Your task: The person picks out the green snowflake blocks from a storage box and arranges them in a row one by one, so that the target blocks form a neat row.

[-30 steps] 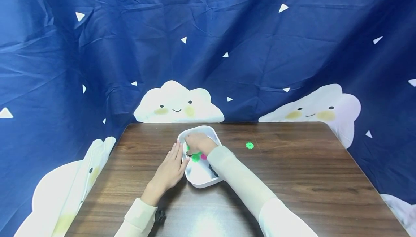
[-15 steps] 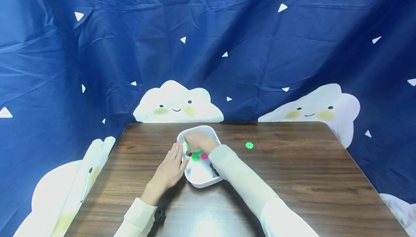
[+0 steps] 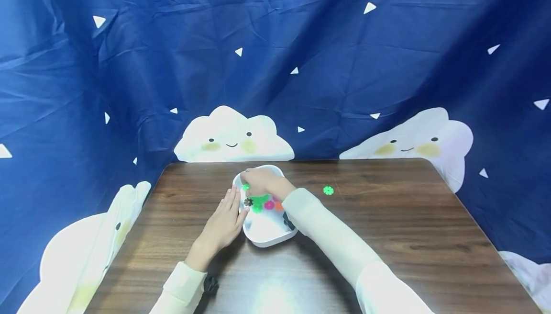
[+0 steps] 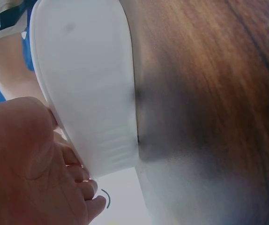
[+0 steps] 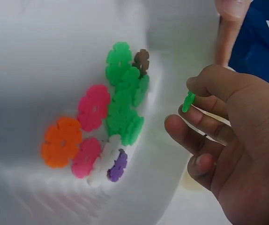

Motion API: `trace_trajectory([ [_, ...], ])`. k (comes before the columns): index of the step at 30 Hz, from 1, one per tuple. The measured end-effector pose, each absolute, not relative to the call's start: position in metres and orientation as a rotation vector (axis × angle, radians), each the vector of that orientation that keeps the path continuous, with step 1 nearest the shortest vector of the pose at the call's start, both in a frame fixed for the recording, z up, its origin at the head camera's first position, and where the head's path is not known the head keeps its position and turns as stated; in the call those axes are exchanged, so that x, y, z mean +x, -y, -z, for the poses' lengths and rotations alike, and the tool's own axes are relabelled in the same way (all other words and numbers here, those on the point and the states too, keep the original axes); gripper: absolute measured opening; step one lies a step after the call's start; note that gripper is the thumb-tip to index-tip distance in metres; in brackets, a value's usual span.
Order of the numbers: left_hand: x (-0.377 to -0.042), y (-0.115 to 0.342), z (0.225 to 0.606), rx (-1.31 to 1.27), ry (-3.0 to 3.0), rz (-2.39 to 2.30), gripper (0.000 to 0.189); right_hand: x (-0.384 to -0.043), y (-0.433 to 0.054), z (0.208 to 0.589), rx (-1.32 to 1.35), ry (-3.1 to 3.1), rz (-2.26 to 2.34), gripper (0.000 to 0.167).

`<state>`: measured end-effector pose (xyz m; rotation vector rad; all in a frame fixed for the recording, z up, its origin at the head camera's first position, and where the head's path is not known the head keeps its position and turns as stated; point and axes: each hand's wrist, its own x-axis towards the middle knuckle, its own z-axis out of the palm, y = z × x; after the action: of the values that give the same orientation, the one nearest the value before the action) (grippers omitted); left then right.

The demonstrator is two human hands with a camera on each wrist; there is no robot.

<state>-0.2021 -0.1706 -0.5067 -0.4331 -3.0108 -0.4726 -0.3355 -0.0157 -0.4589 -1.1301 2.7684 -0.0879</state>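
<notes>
A white plastic bin (image 3: 263, 235) stands on the table. Inside it lie flower-shaped notched discs: several green discs (image 5: 120, 110), a pink disc (image 5: 93, 108), an orange disc (image 5: 61, 142), a white disc (image 5: 107, 157), a purple disc (image 5: 118, 166) and a brown disc (image 5: 143, 61). My right hand (image 3: 261, 182) is over the bin's far part and pinches a small green disc (image 5: 188, 101) between thumb and fingers. With its fingers extended, my left hand (image 3: 221, 223) rests along the bin's left rim; in the left wrist view the fingertips (image 4: 94, 206) show beside the bin wall.
One green disc (image 3: 328, 190) lies on the brown wooden table (image 3: 396, 218), right of the bin. Behind the table hangs a blue curtain (image 3: 258, 79) with white clouds and triangles. A dark object (image 3: 289, 221) overlaps the bin's right side, under the right sleeve.
My right hand has risen slightly toward the bin's far rim, pinching a green disc. More pink and orange discs now show beneath it. The left hand stays at the rim.
</notes>
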Motion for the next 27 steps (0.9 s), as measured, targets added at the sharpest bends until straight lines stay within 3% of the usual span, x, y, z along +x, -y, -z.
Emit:
trace_trajectory([
  [27,-0.201,0.169,0.509,-0.420,2.998,0.460,0.071,-0.316,-0.070,0.411,-1.110,-2.906,0.270,0.037],
])
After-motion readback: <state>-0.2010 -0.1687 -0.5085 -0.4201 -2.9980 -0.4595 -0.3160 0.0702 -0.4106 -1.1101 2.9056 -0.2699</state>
